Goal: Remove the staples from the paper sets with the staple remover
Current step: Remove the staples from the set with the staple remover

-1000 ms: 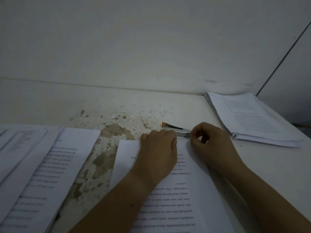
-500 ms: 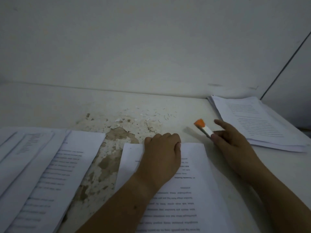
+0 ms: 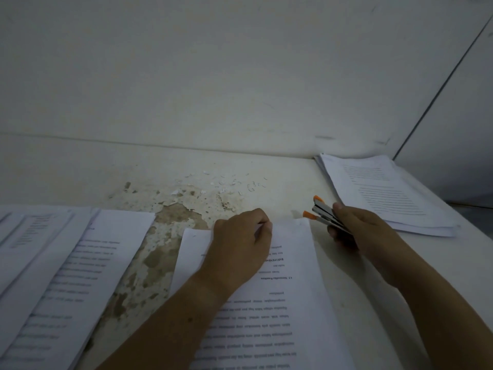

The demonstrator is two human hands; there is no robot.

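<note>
A printed paper set (image 3: 280, 303) lies in front of me on the worn white table (image 3: 280, 188). My left hand (image 3: 240, 247) lies on its far edge, fingers curled over the top of the sheets. My right hand (image 3: 357, 231) grips a metal staple remover (image 3: 322, 212) with orange tips, held just off the set's far right corner, its two jaws spread apart and pointing left. A staple in the paper is too small to make out.
Several pulled staples and paper bits (image 3: 240, 182) lie scattered at the back of the table. A paper stack (image 3: 386, 193) sits at the right, and more paper sets (image 3: 53, 276) spread on the left. Peeling brown patches (image 3: 160, 236) mark the tabletop. A wall rises behind.
My right hand lifted the staple remover from the paper's far edge, swung it right, and now holds it with jaws apart near the corner. My left hand stayed on the paper.
</note>
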